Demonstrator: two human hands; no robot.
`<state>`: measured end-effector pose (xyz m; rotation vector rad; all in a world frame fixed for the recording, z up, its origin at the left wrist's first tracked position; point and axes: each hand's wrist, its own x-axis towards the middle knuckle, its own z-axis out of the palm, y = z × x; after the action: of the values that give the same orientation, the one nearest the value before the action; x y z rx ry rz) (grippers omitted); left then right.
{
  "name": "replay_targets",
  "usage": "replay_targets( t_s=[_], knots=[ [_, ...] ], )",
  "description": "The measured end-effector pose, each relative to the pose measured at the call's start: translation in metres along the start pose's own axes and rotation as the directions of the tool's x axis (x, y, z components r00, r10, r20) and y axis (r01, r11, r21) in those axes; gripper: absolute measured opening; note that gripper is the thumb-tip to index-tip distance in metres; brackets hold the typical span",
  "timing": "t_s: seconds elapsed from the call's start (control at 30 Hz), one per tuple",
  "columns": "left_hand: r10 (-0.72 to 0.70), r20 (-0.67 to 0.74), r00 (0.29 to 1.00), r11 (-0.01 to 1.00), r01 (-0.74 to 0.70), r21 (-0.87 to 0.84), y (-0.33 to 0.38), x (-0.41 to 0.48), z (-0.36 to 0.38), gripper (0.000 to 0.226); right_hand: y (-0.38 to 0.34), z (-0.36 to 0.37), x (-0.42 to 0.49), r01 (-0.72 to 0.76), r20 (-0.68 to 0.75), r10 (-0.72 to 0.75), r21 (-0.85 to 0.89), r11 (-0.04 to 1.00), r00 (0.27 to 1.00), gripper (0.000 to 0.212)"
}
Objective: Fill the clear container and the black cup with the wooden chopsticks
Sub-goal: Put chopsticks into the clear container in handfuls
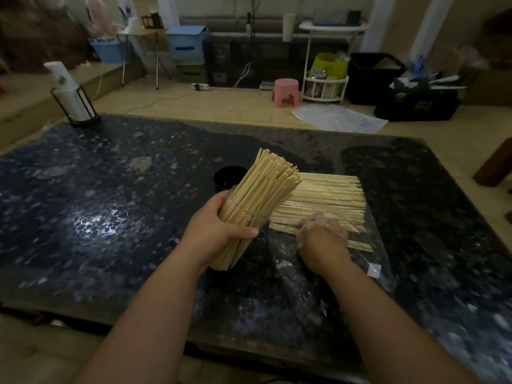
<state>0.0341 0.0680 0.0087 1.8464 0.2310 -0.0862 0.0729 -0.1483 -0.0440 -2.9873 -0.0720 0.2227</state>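
Nearest to us, both forearms reach in from the bottom edge onto the dark speckled surface [97, 217], whose near rim is blurred. Our left hand [214, 232] is wrapped around the clear container [246, 214], thumb across its front, holding it tilted away to the right; it is packed with wooden chopsticks [266, 187] whose tips fan out above the rim, and its base is hidden behind the wrist. Our right hand [322, 239] rests palm down on the near ends of the loose chopsticks [321, 200], which lie in a flat row on a sheet of clear plastic wrap [371, 261]; the fingers look covered by a thin clear film and are blurred, so we cannot tell whether they are closed on any sticks. Just behind the container stands the black cup [228, 176], partly hidden by the bundle; we cannot make out anything inside it. At the far left corner of the surface a white bottle [68, 90] sits in a black wire holder. Beyond, on the floor, are a pink stool [286, 91], a white rack and dim boxes.
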Motion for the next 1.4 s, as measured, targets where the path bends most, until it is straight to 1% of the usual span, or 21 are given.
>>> replay_targets(
  t_s=[0.1,0.23,0.33,0.37,0.47,0.63,0.7,0.8,0.9,1.03,1.07,1.13,1.2,1.27,1.4],
  knots=[
    [-0.003,-0.001,1.000,1.000,0.003,-0.002,-0.001,0.000,0.000,0.094,0.001,0.003,-0.001,0.008,-0.022,-0.007,0.032,0.999,1.000,0.038],
    [-0.006,0.000,1.000,1.000,0.006,-0.003,-0.001,0.000,0.000,0.102,0.002,0.003,-0.001,0.005,-0.036,-0.003,0.045,0.999,0.999,0.038],
    [-0.001,-0.002,1.000,1.000,0.001,-0.006,-0.001,0.000,0.000,0.092,0.002,0.003,-0.002,0.014,-0.034,-0.012,0.051,0.999,0.999,0.036],
    [0.000,0.001,1.000,1.000,0.000,-0.004,-0.001,0.000,0.000,0.092,0.002,0.003,-0.002,0.016,-0.045,-0.013,0.053,0.998,0.999,0.036],
    [0.000,0.001,1.000,1.000,0.000,0.003,-0.001,0.001,0.000,0.096,0.003,0.004,-0.004,0.022,-0.092,-0.019,0.037,0.999,0.996,0.030],
    [0.001,-0.002,1.000,1.000,-0.001,0.005,-0.002,0.003,0.000,0.098,0.003,0.005,-0.006,0.019,-0.114,-0.015,0.026,0.999,0.993,0.017],
    [0.002,-0.002,1.000,1.000,-0.002,0.005,-0.002,0.002,0.000,0.095,0.003,0.005,-0.006,0.020,-0.121,-0.017,0.022,1.000,0.992,0.016],
    [0.007,0.006,1.000,1.000,-0.007,0.007,0.000,0.001,0.000,0.093,0.005,0.006,-0.006,-0.008,-0.072,0.010,0.029,1.000,0.997,0.024],
    [0.009,0.015,1.000,1.000,-0.009,0.003,0.004,0.000,0.000,0.091,0.008,0.007,-0.006,-0.011,-0.023,0.013,0.078,0.997,1.000,0.019],
    [0.014,0.015,1.000,1.000,-0.013,-0.003,0.005,-0.001,0.001,0.088,0.009,0.001,-0.007,-0.059,0.180,0.042,0.091,0.994,0.983,0.014],
    [0.015,0.012,1.000,1.000,-0.015,-0.001,0.005,-0.002,0.002,0.089,0.010,0.001,-0.008,-0.050,0.187,0.030,0.103,0.993,0.982,0.013],
    [0.023,0.008,1.000,1.000,-0.023,0.012,0.005,-0.002,0.003,0.089,0.012,0.005,-0.014,-0.003,0.125,-0.013,0.133,0.991,0.992,0.014],
    [0.035,0.006,0.999,0.999,-0.035,0.036,0.006,-0.003,0.004,0.090,0.012,0.006,-0.021,0.012,0.083,-0.031,0.222,0.975,0.996,0.013],
    [0.038,0.002,0.999,0.998,-0.038,0.050,0.006,-0.004,0.005,0.092,0.012,0.005,-0.027,0.020,0.081,-0.043,0.270,0.963,0.996,0.015],
    [0.032,-0.008,0.999,0.997,-0.031,0.076,0.006,-0.006,0.007,0.093,0.013,0.002,-0.035,0.018,0.138,-0.041,0.162,0.987,0.990,0.015]
  ],
)
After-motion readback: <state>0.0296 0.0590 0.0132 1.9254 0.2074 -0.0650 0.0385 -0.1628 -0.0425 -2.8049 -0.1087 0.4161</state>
